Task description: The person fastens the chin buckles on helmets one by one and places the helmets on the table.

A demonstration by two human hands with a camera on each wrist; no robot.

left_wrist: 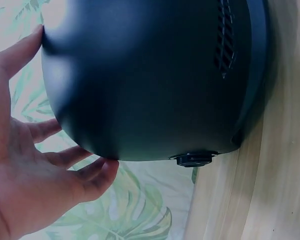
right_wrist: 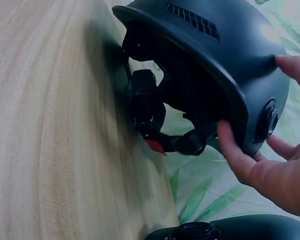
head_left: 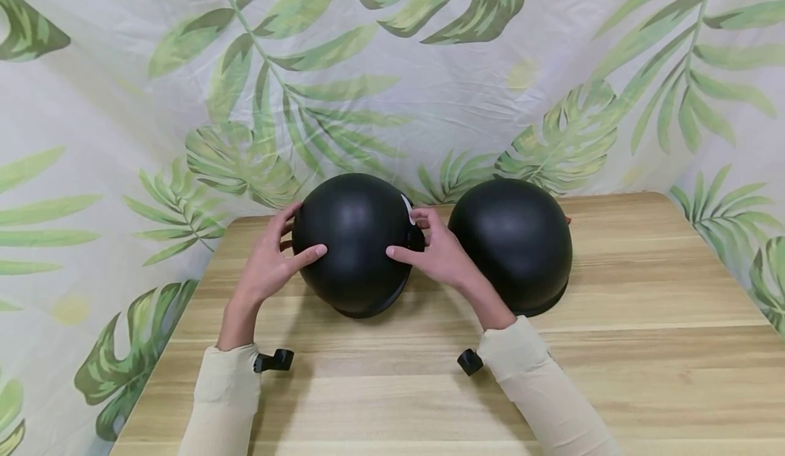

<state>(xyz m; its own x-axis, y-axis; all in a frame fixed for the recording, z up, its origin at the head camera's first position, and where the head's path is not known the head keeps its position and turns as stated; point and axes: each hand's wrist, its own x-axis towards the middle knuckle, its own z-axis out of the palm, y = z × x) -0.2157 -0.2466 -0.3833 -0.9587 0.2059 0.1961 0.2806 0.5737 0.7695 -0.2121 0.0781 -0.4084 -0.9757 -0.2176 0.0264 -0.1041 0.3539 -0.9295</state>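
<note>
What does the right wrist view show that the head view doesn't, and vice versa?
Only the right wrist view shows the slotted vent and hollow inside of the held black helmet, plus its chin strap with a red tab.

Only the head view shows the left grip, cream sleeves and black wrist devices.

Both show that helmet, the right grip, wood-grain table, leaf-print cloth and a second black helmet, though the wrist view catches only its edge.

A cream left sleeve (head_left: 217, 418) and a matching right sleeve (head_left: 555, 405) are worn, each ended by a thicker cuff (head_left: 227, 377). 2 small black devices (head_left: 283, 360) are fitted at the cuffs. Both hands (head_left: 270, 262) are left bare.
</note>
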